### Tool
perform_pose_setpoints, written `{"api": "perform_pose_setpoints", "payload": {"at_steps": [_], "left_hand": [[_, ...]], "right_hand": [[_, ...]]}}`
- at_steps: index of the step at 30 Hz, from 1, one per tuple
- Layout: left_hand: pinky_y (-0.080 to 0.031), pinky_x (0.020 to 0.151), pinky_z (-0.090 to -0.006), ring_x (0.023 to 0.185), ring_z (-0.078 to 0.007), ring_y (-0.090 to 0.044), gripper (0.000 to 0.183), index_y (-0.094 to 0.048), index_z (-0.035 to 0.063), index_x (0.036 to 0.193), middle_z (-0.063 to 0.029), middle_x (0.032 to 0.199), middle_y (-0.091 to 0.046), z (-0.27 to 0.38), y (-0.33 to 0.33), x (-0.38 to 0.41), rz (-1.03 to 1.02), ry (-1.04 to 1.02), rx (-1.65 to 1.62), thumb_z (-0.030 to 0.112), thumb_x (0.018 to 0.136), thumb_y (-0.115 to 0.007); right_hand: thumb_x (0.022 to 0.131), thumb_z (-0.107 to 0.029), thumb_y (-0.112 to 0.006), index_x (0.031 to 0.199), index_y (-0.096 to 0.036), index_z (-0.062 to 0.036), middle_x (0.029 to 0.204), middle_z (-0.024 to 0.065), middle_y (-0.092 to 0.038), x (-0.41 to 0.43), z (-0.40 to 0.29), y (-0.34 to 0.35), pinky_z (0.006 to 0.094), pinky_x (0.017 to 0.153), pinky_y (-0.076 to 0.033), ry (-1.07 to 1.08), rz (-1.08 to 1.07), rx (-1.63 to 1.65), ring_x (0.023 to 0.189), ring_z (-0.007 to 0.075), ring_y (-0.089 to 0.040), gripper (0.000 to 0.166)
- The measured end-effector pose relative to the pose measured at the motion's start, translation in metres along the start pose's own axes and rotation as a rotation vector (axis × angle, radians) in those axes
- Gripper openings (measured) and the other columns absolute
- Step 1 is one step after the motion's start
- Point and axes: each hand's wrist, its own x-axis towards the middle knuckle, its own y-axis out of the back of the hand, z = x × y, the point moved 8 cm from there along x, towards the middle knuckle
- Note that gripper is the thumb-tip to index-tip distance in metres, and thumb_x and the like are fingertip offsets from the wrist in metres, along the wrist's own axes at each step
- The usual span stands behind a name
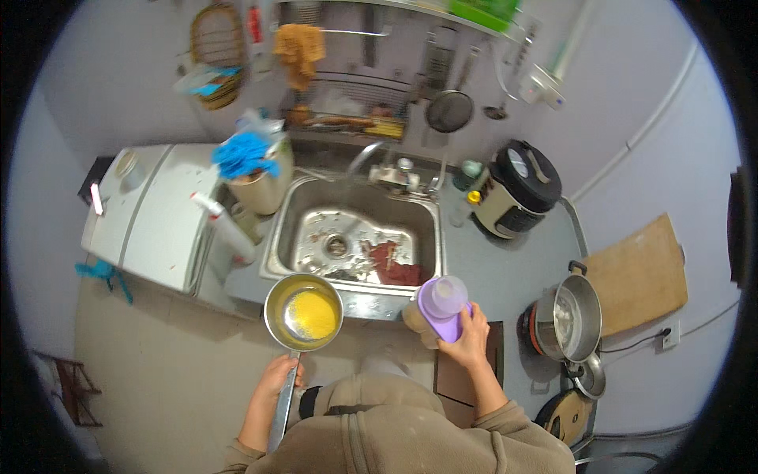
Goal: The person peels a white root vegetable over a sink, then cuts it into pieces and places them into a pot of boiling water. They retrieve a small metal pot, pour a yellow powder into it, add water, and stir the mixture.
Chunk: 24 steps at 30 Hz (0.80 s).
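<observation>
My left hand [281, 374] grips the long flat handle of a metal saucepan [273, 320], held level in front of the counter's edge. Yellow grain or meal [315, 314] lies over the right part of its bottom. In my right hand [471, 338] is a storage container with a purple lid [439, 311] and a clear cap on top. That container hangs just off the sink's front right corner, and its lower part is partly hidden by the lid. Behind both hands, the steel sink [355, 192] holds scattered scraps and a dark red cloth or scrap [398, 265].
A pressure cooker [518, 189] stands on the right of the grey counter [497, 272]. Nearer me are a steel pot [577, 323] and a leaning wooden cutting board [636, 278]. Left of the sink are a white bottle [231, 234] and a white refrigerator [163, 213].
</observation>
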Motion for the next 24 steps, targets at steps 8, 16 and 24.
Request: {"api": "perform_pose_setpoints", "payload": {"at_steps": [8, 16, 24], "left_hand": [[-0.043, 0.05, -0.0295, 0.05, -0.0148, -0.048, 0.026, -0.048, -0.0009, 0.103, -0.0069, 0.065, -0.051, 0.005, -0.154, 0.089, -0.163, 0.138, 0.038, 0.016, 0.083, -0.043], [-0.042, 0.052, -0.0321, 0.049, -0.0175, -0.047, 0.02, -0.05, 0.0008, 0.084, -0.0074, 0.061, -0.049, 0.012, -0.186, 0.134, -0.138, 0.132, 0.183, 0.019, 0.083, -0.042], [-0.041, 0.049, -0.0309, 0.047, -0.0183, -0.048, 0.025, -0.05, 0.0026, 0.069, -0.0079, 0.053, -0.049, 0.035, -0.193, 0.155, -0.126, 0.111, 0.259, 0.022, 0.082, -0.042]], "right_hand": [[0.045, -0.026, -0.07, 0.116, -0.041, -0.0058, 0.116, 0.0193, -0.038, 0.029, 0.153, 0.015, 0.0453, 0.087, -0.033, -0.308, 0.205, -0.102, 0.105, 0.0372, -0.039, 0.079], [0.046, -0.04, -0.079, 0.131, -0.023, -0.0061, 0.132, 0.0223, -0.024, 0.069, 0.168, 0.035, 0.0545, 0.096, -0.021, -0.425, 0.031, -0.03, 0.123, 0.0367, -0.023, 0.107], [0.051, -0.018, -0.075, 0.116, -0.048, -0.0156, 0.122, 0.0156, -0.041, 0.143, 0.147, 0.035, 0.0415, 0.09, -0.038, 0.126, -0.221, -0.008, 0.112, 0.0359, -0.039, 0.071]]}}
